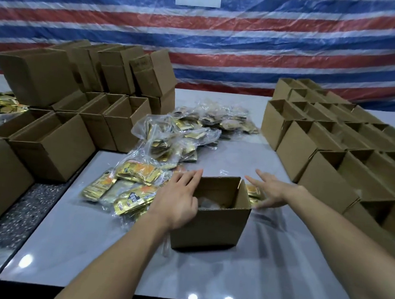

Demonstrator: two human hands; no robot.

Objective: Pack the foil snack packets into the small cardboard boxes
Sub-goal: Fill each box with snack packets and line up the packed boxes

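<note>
A small open cardboard box stands on the grey table in front of me, with something pale lying inside it. My left hand rests over the box's left rim, fingers loosely spread and holding nothing. My right hand hovers at the box's right side, fingers straight and empty. Gold foil snack packets in clear plastic bags lie just left of the box. A few more packets show behind its right wall.
More bagged packets are heaped at the table's middle. Open empty boxes stand in rows at the right. Other boxes are stacked at the left and back. A striped tarp hangs behind.
</note>
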